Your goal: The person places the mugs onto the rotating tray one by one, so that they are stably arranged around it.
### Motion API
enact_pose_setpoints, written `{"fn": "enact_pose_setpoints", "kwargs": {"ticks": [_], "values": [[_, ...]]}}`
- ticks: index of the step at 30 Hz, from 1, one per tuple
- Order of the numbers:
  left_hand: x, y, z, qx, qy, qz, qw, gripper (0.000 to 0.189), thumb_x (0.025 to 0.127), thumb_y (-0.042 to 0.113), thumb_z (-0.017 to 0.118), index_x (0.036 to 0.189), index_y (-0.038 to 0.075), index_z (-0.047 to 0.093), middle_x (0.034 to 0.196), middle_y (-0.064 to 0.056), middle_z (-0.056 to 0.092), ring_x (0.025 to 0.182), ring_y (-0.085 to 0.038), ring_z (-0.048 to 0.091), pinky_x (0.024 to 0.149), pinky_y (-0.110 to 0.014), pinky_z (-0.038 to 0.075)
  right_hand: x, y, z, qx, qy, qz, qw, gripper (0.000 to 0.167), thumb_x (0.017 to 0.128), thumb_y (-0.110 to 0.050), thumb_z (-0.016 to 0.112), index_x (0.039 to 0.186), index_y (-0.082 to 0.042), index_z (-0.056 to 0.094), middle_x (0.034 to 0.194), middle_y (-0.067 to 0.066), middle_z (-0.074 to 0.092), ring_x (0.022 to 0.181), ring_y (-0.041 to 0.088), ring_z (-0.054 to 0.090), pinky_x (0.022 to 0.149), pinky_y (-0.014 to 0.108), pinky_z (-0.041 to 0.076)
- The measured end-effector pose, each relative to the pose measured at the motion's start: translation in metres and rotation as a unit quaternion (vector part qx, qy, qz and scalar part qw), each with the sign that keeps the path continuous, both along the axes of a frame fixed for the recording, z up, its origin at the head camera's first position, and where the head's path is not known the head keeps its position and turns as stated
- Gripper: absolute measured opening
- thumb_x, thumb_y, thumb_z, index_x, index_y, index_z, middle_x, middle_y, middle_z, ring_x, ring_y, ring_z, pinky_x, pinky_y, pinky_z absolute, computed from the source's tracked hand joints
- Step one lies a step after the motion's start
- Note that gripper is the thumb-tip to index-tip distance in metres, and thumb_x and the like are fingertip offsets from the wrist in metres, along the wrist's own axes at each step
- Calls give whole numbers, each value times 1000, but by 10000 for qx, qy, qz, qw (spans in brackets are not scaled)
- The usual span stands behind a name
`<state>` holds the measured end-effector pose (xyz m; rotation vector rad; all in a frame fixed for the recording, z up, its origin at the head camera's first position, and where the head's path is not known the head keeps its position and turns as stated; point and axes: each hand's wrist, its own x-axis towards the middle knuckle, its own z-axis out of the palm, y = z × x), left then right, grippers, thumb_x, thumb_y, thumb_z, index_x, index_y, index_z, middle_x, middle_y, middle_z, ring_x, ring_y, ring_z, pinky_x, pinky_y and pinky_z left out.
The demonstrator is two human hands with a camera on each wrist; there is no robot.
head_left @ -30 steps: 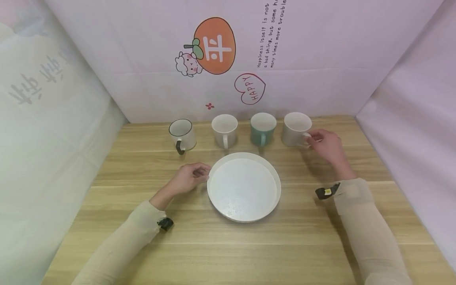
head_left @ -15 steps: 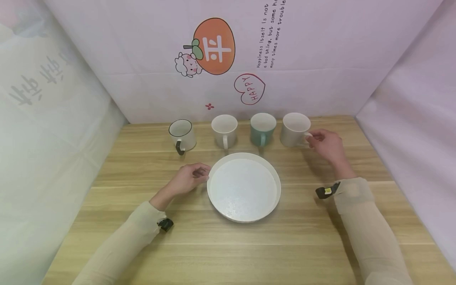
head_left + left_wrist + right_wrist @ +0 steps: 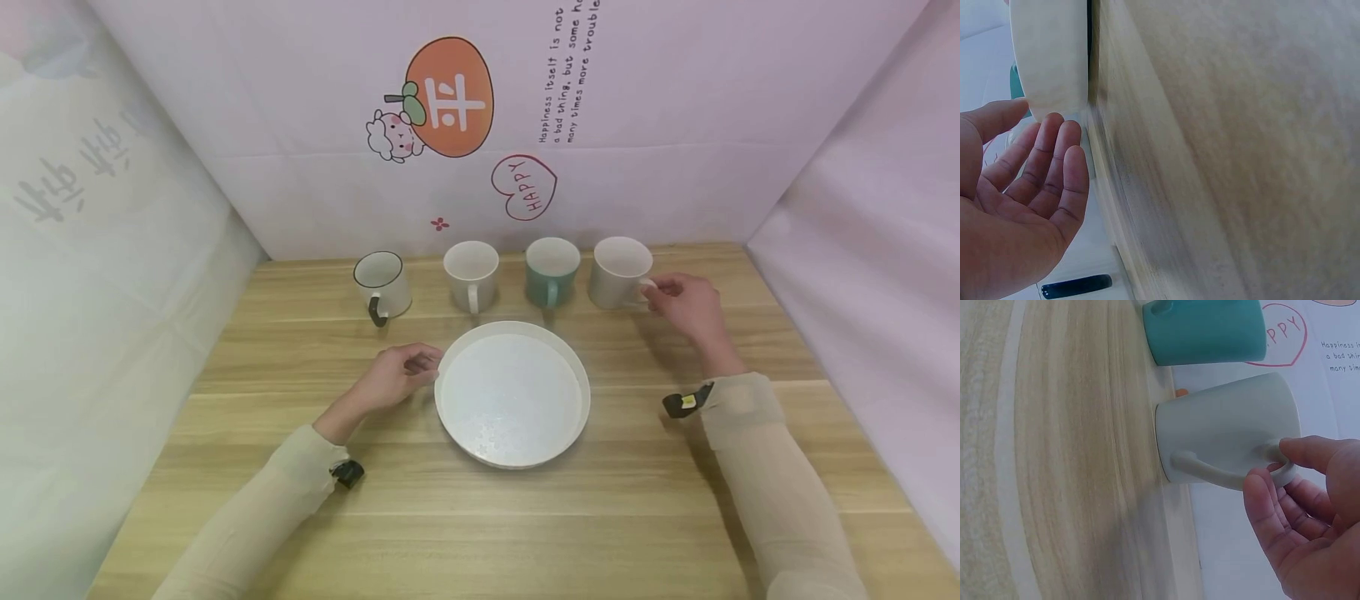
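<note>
At the right end of a row of mugs, my right hand (image 3: 686, 307) pinches the handle of a plain white mug (image 3: 618, 279) between thumb and fingers. In the right wrist view, this mug (image 3: 1229, 428) stands upright on the table, the thumb at the upper part of its handle. My left hand (image 3: 395, 375) is at the left side of a round white tray (image 3: 510, 400). The left wrist view has the thumb and loosely bent fingers (image 3: 1075, 172) right at the tray's side wall (image 3: 1054, 59), not wrapped round it.
Left of the held mug stand a green mug (image 3: 552, 275), another white mug (image 3: 471, 277) and a white mug with a dark rim and black handle (image 3: 385, 287). All are near the back edge of the wooden table (image 3: 480, 542). Printed white cloth (image 3: 637, 192) rises behind them.
The white mug in my right hand has shifted very slightly left, closer to the green mug. My left hand and the tray stay where they were.
</note>
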<state>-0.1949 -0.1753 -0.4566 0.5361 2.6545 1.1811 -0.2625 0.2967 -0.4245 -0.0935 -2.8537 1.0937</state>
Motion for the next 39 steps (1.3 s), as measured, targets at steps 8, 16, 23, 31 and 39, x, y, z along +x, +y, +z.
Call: {"fn": "enact_pose_setpoints", "kwargs": {"ticks": [8,16,23,31,39], "values": [[0,0,-1,0,2,9,10000,29,95,14,68,122,6,67,106,-9,74,101,-23,69,93,-38,57,-1,0,-4,43,0,118,9999,48,98,-48,58,119,-6,67,106,20,75,74,4,68,74,29,51],[0,0,0,-23,15,21,10000,29,95,14,68,123,6,67,105,-9,74,101,-23,69,93,-39,57,-2,-1,-4,12,9,83,10000,47,97,-48,60,117,-7,70,102,17,76,70,-2,65,72,25,49],[0,0,0,-93,2,34,10000,29,95,15,68,123,7,67,105,-8,74,101,-22,69,92,-39,57,-2,-1,-3,120,45,122,9998,42,96,-45,62,115,-8,72,97,15,78,69,-2,64,73,27,47],[0,0,-1,-87,-46,41,9999,29,95,16,67,124,8,67,106,-9,74,101,-22,69,93,-39,57,-2,0,-10,0,52,111,9999,50,97,-49,60,122,-7,68,104,18,76,69,-3,65,83,39,54],[0,0,-1,-25,-65,58,10000,29,95,15,67,123,7,67,105,-9,74,101,-22,68,93,-39,57,-5,3,-13,-311,-44,161,9994,50,95,-50,62,120,-7,68,103,15,77,70,-1,70,72,17,49]]}}
